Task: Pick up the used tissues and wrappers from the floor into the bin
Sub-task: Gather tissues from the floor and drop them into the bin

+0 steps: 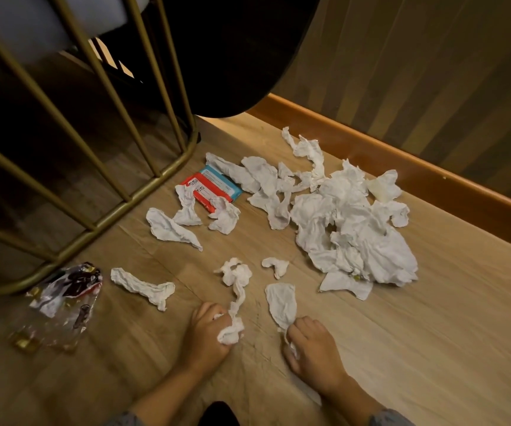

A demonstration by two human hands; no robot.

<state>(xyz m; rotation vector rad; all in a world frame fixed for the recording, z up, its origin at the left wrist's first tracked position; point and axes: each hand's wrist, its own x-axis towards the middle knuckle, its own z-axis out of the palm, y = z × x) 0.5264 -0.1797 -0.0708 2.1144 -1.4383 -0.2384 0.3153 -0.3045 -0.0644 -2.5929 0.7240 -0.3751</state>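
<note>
Crumpled white tissues lie scattered on the wooden floor, with a big heap (352, 229) at the right. My left hand (206, 335) is closed on one end of a long twisted tissue (236, 281) that stretches away from it. My right hand (312, 348) pinches the near end of a flat tissue (282, 302). A clear plastic wrapper (63, 299) with dark print and gold bits lies at the left. Two flat packets, one red and one blue (214, 189), sit partly under tissues further back. No bin is in view.
A gold metal frame (119, 207) with slanted bars curves along the floor at the left. A dark rounded object (242, 56) hangs above the back. An orange-brown skirting board (417, 167) and a striped wall run along the right. Bare floor lies right of my right hand.
</note>
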